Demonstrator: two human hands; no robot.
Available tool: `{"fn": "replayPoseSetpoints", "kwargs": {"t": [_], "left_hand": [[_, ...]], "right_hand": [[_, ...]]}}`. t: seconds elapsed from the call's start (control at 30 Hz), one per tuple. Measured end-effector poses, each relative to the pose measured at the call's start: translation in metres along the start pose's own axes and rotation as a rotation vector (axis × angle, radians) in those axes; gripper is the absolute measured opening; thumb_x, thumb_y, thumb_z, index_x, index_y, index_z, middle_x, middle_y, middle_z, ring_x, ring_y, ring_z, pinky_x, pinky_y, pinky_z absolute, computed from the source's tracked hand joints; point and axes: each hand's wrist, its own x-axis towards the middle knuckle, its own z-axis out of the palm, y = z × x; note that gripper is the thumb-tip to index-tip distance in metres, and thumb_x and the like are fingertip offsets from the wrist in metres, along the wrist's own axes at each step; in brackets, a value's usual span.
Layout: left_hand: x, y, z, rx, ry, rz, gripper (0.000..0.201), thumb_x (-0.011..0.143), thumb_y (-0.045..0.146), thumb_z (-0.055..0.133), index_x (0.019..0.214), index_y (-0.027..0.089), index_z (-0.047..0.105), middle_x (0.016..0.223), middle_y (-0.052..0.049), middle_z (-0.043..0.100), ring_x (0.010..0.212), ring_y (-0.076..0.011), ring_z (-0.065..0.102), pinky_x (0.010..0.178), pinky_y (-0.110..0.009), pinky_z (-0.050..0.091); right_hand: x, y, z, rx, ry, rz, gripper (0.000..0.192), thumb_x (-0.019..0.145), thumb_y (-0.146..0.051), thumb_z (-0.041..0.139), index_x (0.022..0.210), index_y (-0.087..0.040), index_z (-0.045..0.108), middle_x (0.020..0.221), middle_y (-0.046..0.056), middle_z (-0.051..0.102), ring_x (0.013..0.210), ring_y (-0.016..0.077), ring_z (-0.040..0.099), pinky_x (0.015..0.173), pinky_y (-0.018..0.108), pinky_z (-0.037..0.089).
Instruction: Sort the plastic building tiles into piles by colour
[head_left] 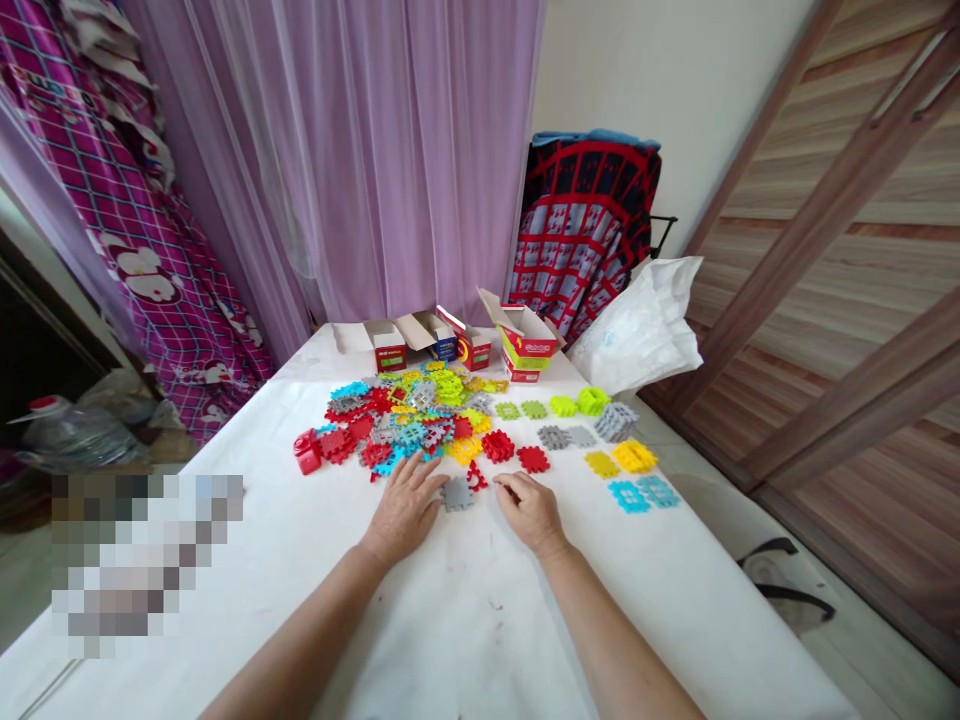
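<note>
your left hand (405, 510) lies flat on the white table (450, 620), fingers loosely spread, fingertips touching the grey tile (457, 493). your right hand (531, 508) rests just right of that tile, fingers curled, holding nothing. behind the tile sits the mixed pile of coloured tiles (405, 420)

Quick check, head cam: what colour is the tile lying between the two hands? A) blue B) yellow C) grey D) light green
C: the grey tile lies flat on the white table between the left hand and the right hand. The left fingertips are at its edge; the yellow, green and blue tiles lie farther back and to the right.
</note>
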Motion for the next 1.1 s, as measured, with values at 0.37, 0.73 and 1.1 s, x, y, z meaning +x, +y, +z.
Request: {"fn": "replayPoseSetpoints", "kwargs": {"t": [0.37, 0.73, 1.1], "left_hand": [[-0.009, -0.037, -0.003, -0.237, 0.395, -0.322, 0.033, 0.084, 0.012, 0.038, 0.090, 0.024, 0.068, 0.098, -0.003, 0.074, 0.100, -0.0198, 0.065, 0.095, -0.040, 0.050], [-0.009, -0.033, -0.003, -0.247, 0.365, -0.348, 0.030, 0.081, 0.014, 0.041, 0.087, 0.025, 0.068, 0.094, -0.001, 0.075, 0.094, -0.0188, 0.067, 0.091, -0.037, 0.053], [-0.009, -0.037, 0.001, -0.273, 0.353, -0.346, 0.027, 0.080, 0.017, 0.043, 0.085, 0.026, 0.068, 0.091, 0.001, 0.075, 0.089, -0.0182, 0.069, 0.086, -0.034, 0.055]], "right_hand": [[0.020, -0.039, -0.009, -0.181, -0.466, 0.016, 0.068, 0.072, -0.047, 0.068, 0.136, -0.030, 0.050, 0.110, 0.004, 0.068, 0.093, 0.0200, 0.064, 0.078, 0.027, 0.045], [0.033, -0.058, -0.013, -0.265, -0.530, -0.042, 0.048, 0.070, -0.039, 0.069, 0.117, -0.035, 0.061, 0.085, -0.003, 0.072, 0.076, 0.0177, 0.066, 0.058, 0.022, 0.035], [0.001, 0.038, -0.074, -0.169, -0.405, 0.223, 0.062, 0.070, -0.025, 0.066, 0.132, -0.029, 0.054, 0.104, 0.003, 0.069, 0.089, 0.0191, 0.064, 0.074, 0.026, 0.045]]}}
